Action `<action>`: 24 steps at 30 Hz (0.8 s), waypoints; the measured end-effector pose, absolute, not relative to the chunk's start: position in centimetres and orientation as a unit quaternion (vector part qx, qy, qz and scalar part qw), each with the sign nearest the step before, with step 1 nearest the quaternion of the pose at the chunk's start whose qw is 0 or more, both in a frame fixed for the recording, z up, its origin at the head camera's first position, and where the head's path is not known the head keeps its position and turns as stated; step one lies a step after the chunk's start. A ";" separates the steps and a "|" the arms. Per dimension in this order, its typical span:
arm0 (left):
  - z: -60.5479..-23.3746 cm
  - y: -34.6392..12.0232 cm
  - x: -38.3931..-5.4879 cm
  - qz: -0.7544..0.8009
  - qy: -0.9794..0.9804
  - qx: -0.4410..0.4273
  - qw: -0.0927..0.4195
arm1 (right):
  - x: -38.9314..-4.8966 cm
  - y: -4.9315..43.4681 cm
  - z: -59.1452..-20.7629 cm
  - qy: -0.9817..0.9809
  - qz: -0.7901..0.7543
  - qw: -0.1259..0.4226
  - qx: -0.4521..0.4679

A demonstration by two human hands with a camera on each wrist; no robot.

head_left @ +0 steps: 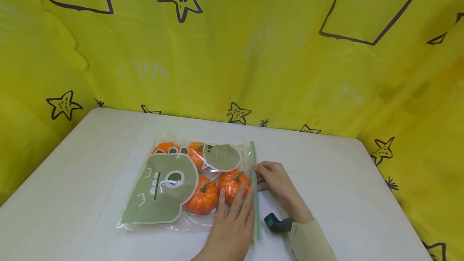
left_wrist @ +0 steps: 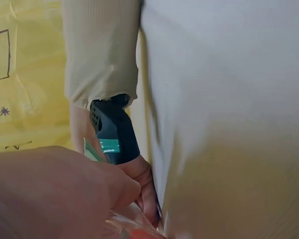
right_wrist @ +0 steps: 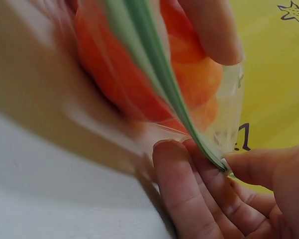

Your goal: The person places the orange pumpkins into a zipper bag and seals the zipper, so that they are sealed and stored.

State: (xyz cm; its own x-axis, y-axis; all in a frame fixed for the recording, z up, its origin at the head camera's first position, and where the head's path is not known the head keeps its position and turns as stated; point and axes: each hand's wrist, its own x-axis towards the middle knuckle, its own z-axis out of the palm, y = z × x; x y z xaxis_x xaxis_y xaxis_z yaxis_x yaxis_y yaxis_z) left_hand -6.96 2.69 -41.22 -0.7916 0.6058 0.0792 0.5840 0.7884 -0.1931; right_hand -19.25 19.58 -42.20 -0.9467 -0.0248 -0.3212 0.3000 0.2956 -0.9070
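Note:
A clear zip bag (head_left: 224, 156) with a green cartoon dinosaur print lies flat on the table, its green zip strip (head_left: 256, 212) on the right side. Several small orange pumpkins (head_left: 201, 197) with green stems show through the plastic. My left hand (head_left: 232, 226) rests on the bag's lower right part, fingers extended over one pumpkin beside the strip. Farther up, my right hand (head_left: 273, 178) pinches the strip's edge between thumb and fingers. The right wrist view shows that pinch on the green zip strip (right_wrist: 159, 69) closely. In the left wrist view, my left hand (left_wrist: 54, 189) partly covers the right.
A white cloth covers the table (head_left: 344, 196). Behind it and at both sides hangs a yellow curtain (head_left: 217, 51) with dark star drawings. A black wrist camera (head_left: 278, 224) with a teal patch sits on my right wrist, by the sleeve cuff.

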 end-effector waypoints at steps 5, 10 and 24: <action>-41.3 2.7 -7.0 0.082 -0.942 -0.318 0.071 | -19.6 19.5 -42.2 0.793 -0.585 0.141 0.088; -41.3 2.7 -7.0 0.091 -0.941 -0.315 0.077 | -20.4 19.4 -42.2 0.801 -0.577 0.132 0.092; -41.8 2.7 -7.0 0.089 -0.940 -0.311 0.111 | -22.4 19.1 -42.0 0.800 -0.572 0.150 0.096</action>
